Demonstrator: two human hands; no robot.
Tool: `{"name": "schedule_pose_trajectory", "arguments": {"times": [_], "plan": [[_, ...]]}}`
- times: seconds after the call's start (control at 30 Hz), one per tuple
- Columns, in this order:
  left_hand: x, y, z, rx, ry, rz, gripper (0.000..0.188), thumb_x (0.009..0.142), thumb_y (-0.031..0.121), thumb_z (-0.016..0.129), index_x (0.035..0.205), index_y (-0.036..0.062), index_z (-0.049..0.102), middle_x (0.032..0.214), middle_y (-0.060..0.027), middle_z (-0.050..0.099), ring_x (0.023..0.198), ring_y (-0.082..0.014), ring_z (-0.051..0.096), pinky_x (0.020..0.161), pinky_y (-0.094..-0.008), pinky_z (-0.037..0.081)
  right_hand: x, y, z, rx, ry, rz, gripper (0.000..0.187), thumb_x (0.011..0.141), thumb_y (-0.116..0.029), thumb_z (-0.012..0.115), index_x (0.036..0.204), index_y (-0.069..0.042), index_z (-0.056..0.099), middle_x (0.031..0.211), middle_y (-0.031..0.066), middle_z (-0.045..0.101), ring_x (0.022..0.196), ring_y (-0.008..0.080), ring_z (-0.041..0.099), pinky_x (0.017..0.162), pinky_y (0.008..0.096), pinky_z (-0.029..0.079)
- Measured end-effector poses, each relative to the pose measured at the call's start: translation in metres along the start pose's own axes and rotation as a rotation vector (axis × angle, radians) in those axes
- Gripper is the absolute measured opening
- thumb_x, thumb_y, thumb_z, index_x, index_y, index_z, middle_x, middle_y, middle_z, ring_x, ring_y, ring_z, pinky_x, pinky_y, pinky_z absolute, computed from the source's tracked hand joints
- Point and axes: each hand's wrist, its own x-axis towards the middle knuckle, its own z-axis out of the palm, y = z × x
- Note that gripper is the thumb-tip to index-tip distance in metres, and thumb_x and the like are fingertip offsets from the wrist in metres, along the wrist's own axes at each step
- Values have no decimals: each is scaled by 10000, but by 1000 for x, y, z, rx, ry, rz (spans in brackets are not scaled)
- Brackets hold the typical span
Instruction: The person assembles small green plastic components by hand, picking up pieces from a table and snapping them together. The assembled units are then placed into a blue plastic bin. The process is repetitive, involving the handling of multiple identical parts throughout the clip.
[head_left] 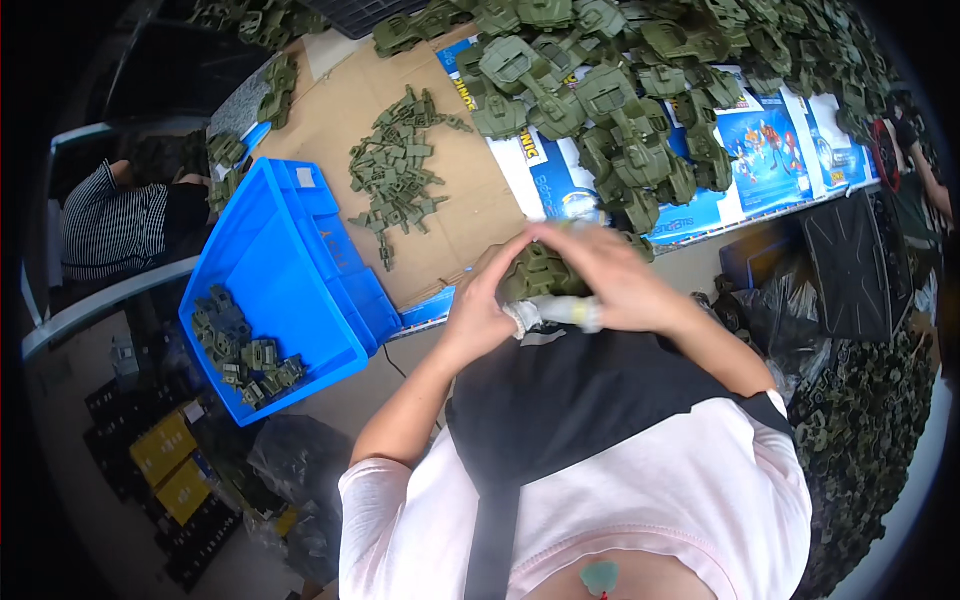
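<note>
My left hand (483, 305) and my right hand (628, 285) meet at the fingertips around an olive-green plastic toy vehicle body (540, 273), close to my dark apron. Both hands are closed on its sides. The right hand is slightly smeared by motion. White wrapping (560, 312) shows around the thumbs, at the vehicle's near side. Just beyond the hands, on the cardboard-covered table, lies a loose pile of small green plastic parts (395, 165). Many similar green vehicle bodies (625, 120) are heaped at the far right. The underside of the held piece is hidden.
A blue plastic bin (300, 250) with several green parts (245, 350) inside stands tilted at the table's left. Blue printed cardboard (765, 150) covers the table's right side. More green parts (850, 440) are massed low at the right. A person in a striped top (115, 225) is at far left.
</note>
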Motion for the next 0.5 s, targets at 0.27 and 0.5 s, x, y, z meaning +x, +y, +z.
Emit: {"name": "schedule_pose_trajectory", "arguments": {"times": [0.27,0.5], "plan": [[-4,2,10,38,17,112,628,639,11,677,1229,63,467,1151,-126,544,1073,-286,532,898,-342,420,1,22,-10,168,-108,-141,748,728,-243,677,1366,-136,299,1132,168,523,985,336,520,851,399,417],[8,12,8,65,-2,214,658,674,158,715,1259,37,437,1234,-169,466,1160,-318,449,942,-389,363,-5,21,-20,99,22,-111,750,658,40,556,1353,-130,332,1170,147,520,1034,330,508,864,381,426]]}}
